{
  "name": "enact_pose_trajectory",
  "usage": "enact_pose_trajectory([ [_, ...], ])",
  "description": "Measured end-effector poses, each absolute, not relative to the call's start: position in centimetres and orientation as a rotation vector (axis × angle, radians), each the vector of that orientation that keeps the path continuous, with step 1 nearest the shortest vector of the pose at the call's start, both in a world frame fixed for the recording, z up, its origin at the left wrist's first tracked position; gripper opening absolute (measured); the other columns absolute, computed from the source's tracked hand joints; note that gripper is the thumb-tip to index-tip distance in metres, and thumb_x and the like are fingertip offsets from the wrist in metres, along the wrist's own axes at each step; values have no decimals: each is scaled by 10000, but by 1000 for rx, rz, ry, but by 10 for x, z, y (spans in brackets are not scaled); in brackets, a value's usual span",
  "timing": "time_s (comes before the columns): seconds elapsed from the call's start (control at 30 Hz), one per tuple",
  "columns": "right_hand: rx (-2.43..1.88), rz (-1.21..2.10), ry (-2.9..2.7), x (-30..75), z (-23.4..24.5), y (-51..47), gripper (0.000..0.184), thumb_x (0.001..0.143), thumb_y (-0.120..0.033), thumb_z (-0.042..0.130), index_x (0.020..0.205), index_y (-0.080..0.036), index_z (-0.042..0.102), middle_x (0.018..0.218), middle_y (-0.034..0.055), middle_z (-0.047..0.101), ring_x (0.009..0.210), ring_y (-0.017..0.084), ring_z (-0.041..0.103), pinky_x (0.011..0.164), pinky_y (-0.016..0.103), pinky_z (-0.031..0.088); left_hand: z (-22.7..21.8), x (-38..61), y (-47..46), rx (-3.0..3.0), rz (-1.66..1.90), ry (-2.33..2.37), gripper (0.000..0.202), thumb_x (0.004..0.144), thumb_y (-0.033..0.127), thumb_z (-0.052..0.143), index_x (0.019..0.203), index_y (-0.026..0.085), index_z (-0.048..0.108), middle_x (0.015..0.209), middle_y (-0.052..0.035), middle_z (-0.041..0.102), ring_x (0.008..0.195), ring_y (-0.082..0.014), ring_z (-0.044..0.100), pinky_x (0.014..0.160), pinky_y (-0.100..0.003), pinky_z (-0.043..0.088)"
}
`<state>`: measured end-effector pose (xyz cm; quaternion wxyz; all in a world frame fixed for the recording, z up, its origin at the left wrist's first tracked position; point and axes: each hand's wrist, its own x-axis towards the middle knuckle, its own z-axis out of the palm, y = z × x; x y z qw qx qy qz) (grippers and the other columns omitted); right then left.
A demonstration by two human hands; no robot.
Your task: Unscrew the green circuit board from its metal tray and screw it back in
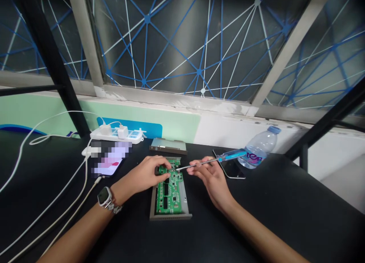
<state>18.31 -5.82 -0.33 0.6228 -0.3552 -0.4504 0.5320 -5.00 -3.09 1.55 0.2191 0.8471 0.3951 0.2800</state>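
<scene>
Black tabletop (285, 209) runs below a window patterned with blue and white lines. On it, the left hand (148, 173) bends its fingers down onto the far corner of a green circuit board (169, 192) lying in an open grey metal case (171, 216); whether they pinch it or only press, I cannot tell. The right hand (212, 179) grasps a slim screwdriver with a clear blue handle (211, 161), its tip touching the board just beside the left fingertips. Beyond the right fingers lie a dark phone (232, 169) and a clear plastic water bottle (261, 147). Beyond the left fingers sit a flat grey metal lid (168, 145) and a white power strip (116, 135).
</scene>
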Motion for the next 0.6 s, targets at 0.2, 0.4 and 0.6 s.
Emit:
enact_pose_trajectory([
  [0.2,-810,1245,-921,182,-6,-58,337,787,-251,754,907,-235,440,877,31,746,725,194,729,780,377,557,17,-48,-31,2353,739,1120,119,849,282,619,906,217,702,935,-20,703,849,-173,617,792,-316,449],
  [0.4,-812,1279,-894,178,-6,-62,332,772,-256,765,886,-240,454,875,29,744,730,203,730,784,385,557,14,-46,-30,2368,769,1098,135,871,244,575,870,224,708,893,-23,708,814,-169,639,765,-307,459],
  [0.6,-808,1308,-874,177,-7,-63,343,758,-271,778,887,-245,461,890,26,741,749,208,728,808,401,550,13,-43,-32,2396,808,1089,156,895,247,548,864,213,697,880,-33,713,814,-176,650,764,-308,469],
])
